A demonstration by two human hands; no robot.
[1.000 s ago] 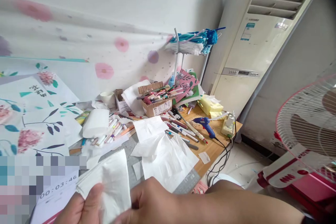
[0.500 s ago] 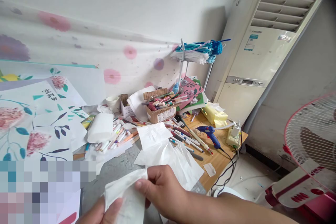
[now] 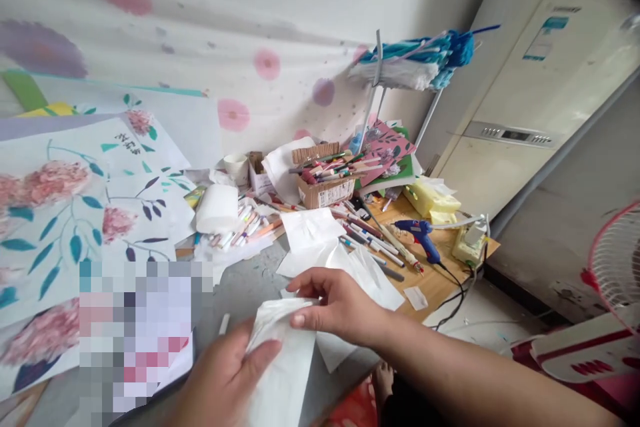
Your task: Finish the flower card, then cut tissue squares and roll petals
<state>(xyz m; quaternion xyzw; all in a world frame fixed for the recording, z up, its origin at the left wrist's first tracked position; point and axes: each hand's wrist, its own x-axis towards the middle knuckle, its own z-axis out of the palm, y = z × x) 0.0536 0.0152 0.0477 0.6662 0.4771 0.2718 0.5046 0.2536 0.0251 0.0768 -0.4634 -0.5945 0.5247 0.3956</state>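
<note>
A folded stack of thin white paper [image 3: 287, 360] hangs between my hands at the bottom centre. My left hand [image 3: 230, 367] grips its left side, the thumb lying across the front. At the top right corner, my right hand [image 3: 333, 303] has its thumb on the paper, with the index finger curled above it. More loose white sheets [image 3: 313, 233] lie on the grey mat just beyond my hands. A roll of white paper [image 3: 217, 209] rests beside scattered markers [image 3: 245, 227].
Flower pictures [image 3: 55, 213] cover the left side. Behind are a cardboard box of pens [image 3: 327, 191] and a paper cup [image 3: 237, 169]. To the right are a blue glue gun [image 3: 423, 237], a tissue pack [image 3: 433, 200], a power strip [image 3: 470, 243] with cables, and a fan [image 3: 617, 267].
The view has tilted down and shifted left. Both hands and the paper are further right in the picture, and more of the left hand shows. The right fingers have shifted at the paper's top edge.
</note>
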